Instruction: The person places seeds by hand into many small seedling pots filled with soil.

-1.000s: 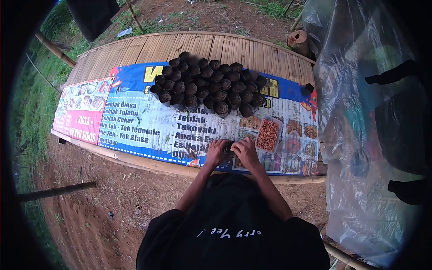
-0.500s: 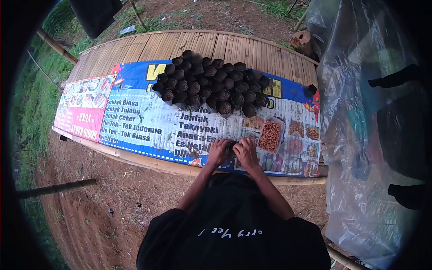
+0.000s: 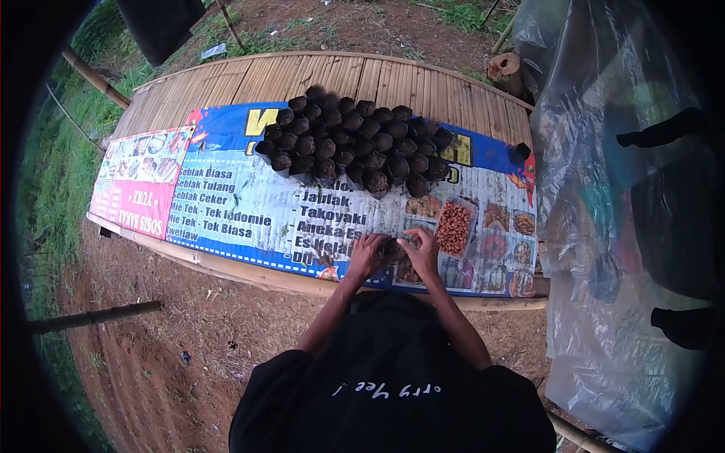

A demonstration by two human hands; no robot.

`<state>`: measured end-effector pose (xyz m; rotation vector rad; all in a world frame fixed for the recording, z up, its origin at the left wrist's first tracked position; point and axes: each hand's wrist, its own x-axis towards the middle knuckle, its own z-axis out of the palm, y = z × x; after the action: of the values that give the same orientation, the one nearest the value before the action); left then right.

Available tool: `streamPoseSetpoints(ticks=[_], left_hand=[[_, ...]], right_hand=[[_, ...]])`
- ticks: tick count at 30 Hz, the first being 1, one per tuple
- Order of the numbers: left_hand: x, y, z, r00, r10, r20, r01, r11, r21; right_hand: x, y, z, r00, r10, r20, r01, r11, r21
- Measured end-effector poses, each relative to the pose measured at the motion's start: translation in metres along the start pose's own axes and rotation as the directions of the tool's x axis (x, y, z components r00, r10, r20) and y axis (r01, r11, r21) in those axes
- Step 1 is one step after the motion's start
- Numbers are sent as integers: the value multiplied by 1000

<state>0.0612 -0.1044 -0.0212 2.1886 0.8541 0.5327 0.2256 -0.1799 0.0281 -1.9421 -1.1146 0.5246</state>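
A black seedling bag (image 3: 391,250) filled with dark soil stands at the near edge of the banner, between my hands. My left hand (image 3: 365,255) is wrapped around its left side. At the right rim, the fingers of my right hand (image 3: 420,248) are pinched together, touching the bag's edge; whether a small item is also between them I cannot make out. Just beyond my right hand lies a clear plastic tub (image 3: 470,240) of reddish-brown seeds or nuts (image 3: 453,228). Farther back, several soil-filled black bags (image 3: 347,143) stand packed together.
A printed food banner (image 3: 226,200) covers much of the bamboo table (image 3: 196,83). One black bag (image 3: 519,152) stands alone at the right. Clear plastic sheeting (image 3: 596,302) hangs along the right side, and a bamboo pole (image 3: 98,315) juts in at the left.
My right hand has shifted slightly right and away from the bag's middle, so the soil in its mouth now shows. My left hand has stayed in place.
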Motion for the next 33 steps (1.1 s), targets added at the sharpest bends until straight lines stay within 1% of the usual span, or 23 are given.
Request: streamPoseSetpoints(ticks=[2,4,5,7,8,10,13,17,19,20,22,26,28,29,31,33], left_hand=[[1,1,0,1000,1,-4,-1,1000,-7],[1,2,-1,1000,10,-20,-10,1000,-3],[2,2,-2,1000,8,-22,-8,1000,-2],[1,0,0,1000,-4,-6,4,1000,-11],[0,-1,1,1000,-6,-5,6,1000,-12],[1,-1,0,1000,-11,5,11,1000,-8],[0,0,0,1000,-4,-1,4,1000,8],[2,-2,1,1000,-3,4,3,1000,-8],[2,0,-1,1000,-18,18,18,1000,-17],[1,1,-2,1000,-19,20,19,1000,-18],[1,2,-3,999,15,-30,-15,1000,-4],[2,1,-2,999,33,-38,-33,999,-5],[1,0,0,998,35,-54,-35,999,-1],[1,-1,0,998,36,-53,-36,999,-1],[1,-2,0,1000,3,0,-3,1000,-29],[-1,-1,1,1000,-5,8,5,1000,-28]], right_hand=[[1,4,2,1000,11,12,-10,1000,-10],[1,14,10,978,154,142,-164,984,63],[1,19,11,978,153,144,-163,985,64],[0,20,11,933,240,268,-283,950,134],[-1,21,12,932,242,270,-285,949,133],[-2,23,15,928,256,270,-316,925,212],[-1,22,16,919,287,271,-343,921,184],[-1,18,16,926,277,258,-323,933,159],[-1,17,18,940,255,225,-278,957,77],[-2,16,18,940,257,225,-281,957,77],[-4,11,18,949,253,190,-257,966,-3],[-4,10,20,963,218,161,-216,976,-30],[-3,12,23,975,172,142,-166,984,-58],[-3,13,24,975,173,141,-166,984,-58],[-3,12,25,971,190,142,-183,981,-61],[-5,12,26,973,190,133,-185,981,-50]])
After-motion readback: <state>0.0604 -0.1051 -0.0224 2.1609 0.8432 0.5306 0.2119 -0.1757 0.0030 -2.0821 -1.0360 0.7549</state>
